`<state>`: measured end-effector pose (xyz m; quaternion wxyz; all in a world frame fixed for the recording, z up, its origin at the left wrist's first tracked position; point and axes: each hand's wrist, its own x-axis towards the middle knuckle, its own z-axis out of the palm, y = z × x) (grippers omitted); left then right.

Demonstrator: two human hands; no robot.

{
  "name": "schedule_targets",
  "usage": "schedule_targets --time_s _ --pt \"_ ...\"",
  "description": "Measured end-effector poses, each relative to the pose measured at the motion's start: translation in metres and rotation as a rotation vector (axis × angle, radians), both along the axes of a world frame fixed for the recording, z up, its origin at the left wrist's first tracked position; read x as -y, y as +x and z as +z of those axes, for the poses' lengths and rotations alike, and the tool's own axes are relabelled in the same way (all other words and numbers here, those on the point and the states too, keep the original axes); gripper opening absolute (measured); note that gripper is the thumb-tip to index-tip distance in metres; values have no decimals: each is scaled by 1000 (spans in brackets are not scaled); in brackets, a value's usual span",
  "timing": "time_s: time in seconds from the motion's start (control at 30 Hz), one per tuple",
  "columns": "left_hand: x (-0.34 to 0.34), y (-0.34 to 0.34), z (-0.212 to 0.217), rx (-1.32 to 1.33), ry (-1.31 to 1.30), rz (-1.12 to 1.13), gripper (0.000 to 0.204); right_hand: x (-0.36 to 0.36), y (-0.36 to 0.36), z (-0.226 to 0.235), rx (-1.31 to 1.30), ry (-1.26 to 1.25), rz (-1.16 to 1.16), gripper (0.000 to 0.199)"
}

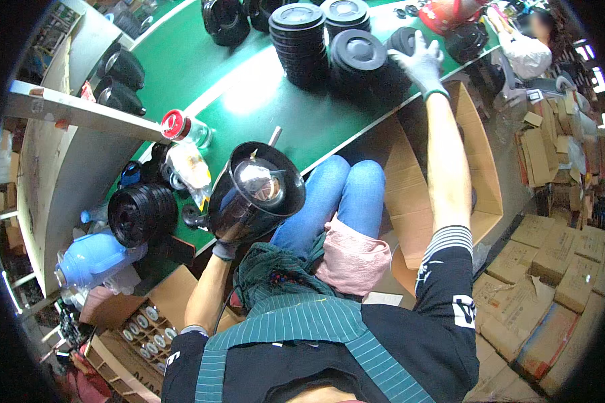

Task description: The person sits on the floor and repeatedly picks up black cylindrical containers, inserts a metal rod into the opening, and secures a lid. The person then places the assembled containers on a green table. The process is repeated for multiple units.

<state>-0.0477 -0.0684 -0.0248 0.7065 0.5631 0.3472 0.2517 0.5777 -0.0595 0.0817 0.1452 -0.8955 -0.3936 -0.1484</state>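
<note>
Green table (202, 74) runs ahead of me. My left hand (225, 247), gloved, grips a black funnel-shaped housing (257, 191) from below, its open mouth showing a shiny metal part inside. My right hand (420, 64), gloved, lies spread on stacked black lids (358, 60). Beneath that arm stands an open cardboard box (480, 168); its contents are hidden.

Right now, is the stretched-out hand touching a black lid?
Touching. The head view shows the right hand in a grey glove lying on a black lid beside the stacks, fingers spread over it, no gap.
</note>
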Motion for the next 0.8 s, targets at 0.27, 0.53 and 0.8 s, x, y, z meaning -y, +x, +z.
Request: schedule_targets --time_s 0.27,0.53,0.8 --pt "11 8 -9 32 -93 -62 47 57 -156 66 -960 922 719 72" --pt "18 17 -8 87 -160 -188 50 175 -325 33 -773 428 919 95" --pt "14 8 23 97 -290 -466 52 217 -343 30 -518 529 1000 90"
